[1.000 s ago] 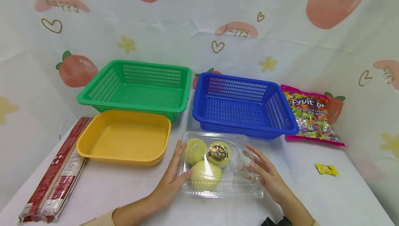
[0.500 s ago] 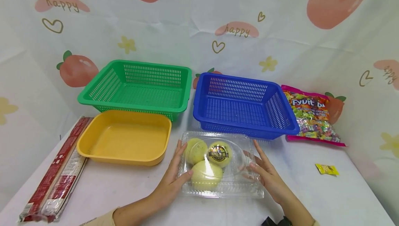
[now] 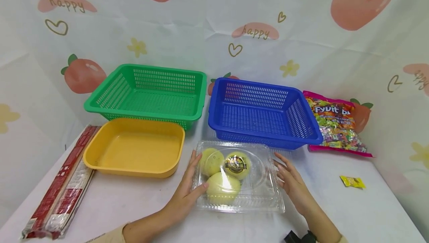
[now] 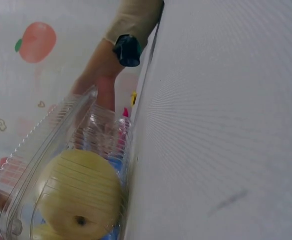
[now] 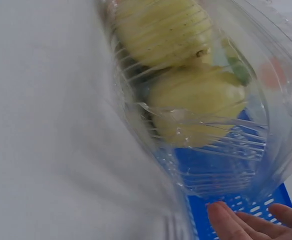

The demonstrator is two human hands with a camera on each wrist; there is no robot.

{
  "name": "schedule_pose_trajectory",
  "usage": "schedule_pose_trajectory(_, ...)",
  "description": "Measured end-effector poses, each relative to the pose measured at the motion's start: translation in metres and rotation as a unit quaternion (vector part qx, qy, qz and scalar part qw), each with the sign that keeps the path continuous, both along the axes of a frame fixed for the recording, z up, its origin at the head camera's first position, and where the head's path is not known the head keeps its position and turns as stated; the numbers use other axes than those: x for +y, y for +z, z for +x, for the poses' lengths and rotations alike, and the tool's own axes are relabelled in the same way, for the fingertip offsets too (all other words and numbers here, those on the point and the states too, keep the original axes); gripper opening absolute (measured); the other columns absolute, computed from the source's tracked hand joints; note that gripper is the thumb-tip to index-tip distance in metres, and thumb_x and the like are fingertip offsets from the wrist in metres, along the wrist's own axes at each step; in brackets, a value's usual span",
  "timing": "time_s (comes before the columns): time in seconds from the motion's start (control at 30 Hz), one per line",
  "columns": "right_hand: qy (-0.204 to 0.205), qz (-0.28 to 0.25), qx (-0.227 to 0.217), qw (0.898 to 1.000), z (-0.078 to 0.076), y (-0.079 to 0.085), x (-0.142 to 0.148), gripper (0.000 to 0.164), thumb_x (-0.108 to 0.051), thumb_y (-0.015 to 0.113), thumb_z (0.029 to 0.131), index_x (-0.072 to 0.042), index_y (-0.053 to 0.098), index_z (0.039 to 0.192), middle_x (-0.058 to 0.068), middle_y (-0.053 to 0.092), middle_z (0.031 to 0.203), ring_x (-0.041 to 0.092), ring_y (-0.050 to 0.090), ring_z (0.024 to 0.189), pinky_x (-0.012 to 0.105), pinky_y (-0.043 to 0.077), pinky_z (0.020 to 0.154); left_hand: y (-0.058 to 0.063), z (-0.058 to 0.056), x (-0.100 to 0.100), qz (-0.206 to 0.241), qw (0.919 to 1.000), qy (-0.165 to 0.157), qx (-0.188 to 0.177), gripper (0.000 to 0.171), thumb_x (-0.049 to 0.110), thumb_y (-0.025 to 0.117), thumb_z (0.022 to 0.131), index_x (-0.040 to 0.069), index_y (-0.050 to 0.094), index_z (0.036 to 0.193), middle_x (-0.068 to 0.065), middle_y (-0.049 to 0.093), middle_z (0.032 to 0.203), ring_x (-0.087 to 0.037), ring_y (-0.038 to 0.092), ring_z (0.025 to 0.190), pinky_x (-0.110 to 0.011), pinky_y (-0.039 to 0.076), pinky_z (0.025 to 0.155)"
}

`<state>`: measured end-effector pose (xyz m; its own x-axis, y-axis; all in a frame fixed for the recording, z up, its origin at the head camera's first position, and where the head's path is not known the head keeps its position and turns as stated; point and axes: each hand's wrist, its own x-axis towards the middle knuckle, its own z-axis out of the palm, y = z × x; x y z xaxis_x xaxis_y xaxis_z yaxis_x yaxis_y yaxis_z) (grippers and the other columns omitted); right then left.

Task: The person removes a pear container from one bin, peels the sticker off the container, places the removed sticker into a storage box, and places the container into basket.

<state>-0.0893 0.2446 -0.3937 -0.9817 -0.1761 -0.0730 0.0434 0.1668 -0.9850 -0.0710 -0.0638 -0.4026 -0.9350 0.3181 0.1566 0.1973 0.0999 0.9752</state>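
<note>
A clear plastic clamshell box (image 3: 256, 194) lies on the white table in front of the person, holding three pale yellow pears (image 3: 223, 188). One has a black and gold label (image 3: 235, 164). In the head view the left hand (image 3: 182, 194) lies along the box's left side, fingers straight, thumb over the lid's edge. Beside the right end of the box is the right hand (image 3: 295, 187), with loosely extended fingers right at the box's edge. The right wrist view shows its fingers (image 5: 225, 222) just below the box's end, holding nothing.
Behind stand a green basket (image 3: 197, 117) and a blue basket (image 3: 264, 138). A yellow tub (image 3: 134, 170) sits left of the box, beside long red packets (image 3: 63, 183). Right are a candy bag (image 3: 335, 123) and a small yellow wrapped candy (image 3: 352, 182).
The right hand has drawn back to the right, its fingers coming off the box's right end. The left hand and the box have hardly moved.
</note>
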Motion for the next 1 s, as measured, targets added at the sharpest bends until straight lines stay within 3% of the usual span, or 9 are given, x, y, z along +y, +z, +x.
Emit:
schedule_pose_trajectory(0.17,0.013,-0.054,0.057,0.997,-0.004,0.004,0.009,0.041,-0.023,0.024,0.104,-0.005,0.032,0.139,-0.012,0.049,0.132,-0.001,0.054,0.112,0.014,0.047,0.088,-0.001,-0.001,0.000,-0.004,1.0000,0.003,0.008,0.070,0.010,0.050,0.093,0.014,0.011,0.150,-0.007,-0.011,0.158,-0.031,-0.009,0.144,-0.060,-0.002,0.112)
schedule_pose_trajectory(0.2,0.018,-0.069,0.071,0.995,-0.005,0.006,0.011,0.039,-0.023,0.023,0.104,-0.007,0.036,0.137,-0.017,0.052,0.128,-0.003,0.054,0.111,0.014,0.048,0.089,-0.002,-0.001,0.000,-0.003,1.0000,0.003,0.009,0.070,0.011,0.050,0.093,0.014,0.011,0.150,-0.007,-0.011,0.158,-0.031,-0.010,0.144,-0.061,-0.002,0.112)
schedule_pose_trajectory(0.3,0.038,-0.100,0.104,0.989,-0.007,0.016,0.017,0.037,-0.019,0.022,0.104,-0.009,0.043,0.132,-0.016,0.055,0.127,0.000,0.056,0.114,0.015,0.048,0.091,-0.002,-0.001,0.000,-0.002,0.9999,0.002,0.010,0.070,0.011,0.050,0.093,0.014,0.011,0.150,-0.008,-0.011,0.158,-0.032,-0.010,0.144,-0.061,-0.003,0.112)
schedule_pose_trajectory(0.53,0.041,-0.077,0.169,0.982,-0.015,0.051,0.025,0.039,-0.014,0.024,0.103,0.005,0.045,0.131,-0.009,0.059,0.127,0.003,0.056,0.116,0.014,0.046,0.093,-0.002,0.000,0.001,-0.002,1.0000,-0.002,0.006,0.069,0.011,0.050,0.093,0.015,0.011,0.150,-0.005,-0.012,0.158,-0.031,-0.010,0.144,-0.061,-0.003,0.112)
schedule_pose_trajectory(0.7,0.047,-0.084,0.201,0.975,-0.026,0.082,0.023,0.037,-0.008,0.027,0.102,0.009,0.049,0.126,-0.002,0.061,0.126,0.007,0.056,0.117,0.015,0.044,0.096,-0.002,0.001,0.001,-0.004,1.0000,0.000,0.004,0.069,0.011,0.050,0.093,0.015,0.011,0.150,-0.005,-0.011,0.158,-0.031,-0.010,0.144,-0.062,-0.002,0.111)
schedule_pose_trajectory(0.8,0.059,-0.046,0.194,0.978,-0.032,0.095,0.018,0.035,-0.009,0.031,0.101,0.006,0.050,0.126,-0.005,0.060,0.127,0.004,0.053,0.120,0.012,0.041,0.097,-0.002,0.001,0.001,-0.008,1.0000,0.003,0.003,0.069,0.011,0.050,0.093,0.015,0.011,0.150,-0.006,-0.011,0.158,-0.032,-0.009,0.144,-0.062,-0.002,0.111)
schedule_pose_trajectory(0.9,0.061,0.035,0.171,0.983,-0.038,0.104,0.009,0.033,-0.015,0.038,0.101,-0.003,0.054,0.126,-0.013,0.058,0.129,-0.002,0.049,0.121,0.009,0.038,0.097,-0.002,0.000,0.001,-0.009,0.9999,0.006,0.004,0.070,0.010,0.050,0.092,0.015,0.011,0.150,-0.007,-0.010,0.158,-0.031,-0.009,0.145,-0.061,-0.001,0.112)
schedule_pose_trajectory(1.0,0.075,0.102,0.145,0.981,-0.044,0.109,-0.004,0.032,-0.020,0.045,0.099,-0.009,0.056,0.126,-0.011,0.054,0.134,-0.002,0.045,0.124,0.011,0.038,0.096,-0.002,0.000,0.000,-0.008,0.9999,0.008,0.005,0.070,0.010,0.050,0.092,0.014,0.011,0.150,-0.008,-0.010,0.158,-0.032,-0.008,0.145,-0.061,-0.001,0.112)
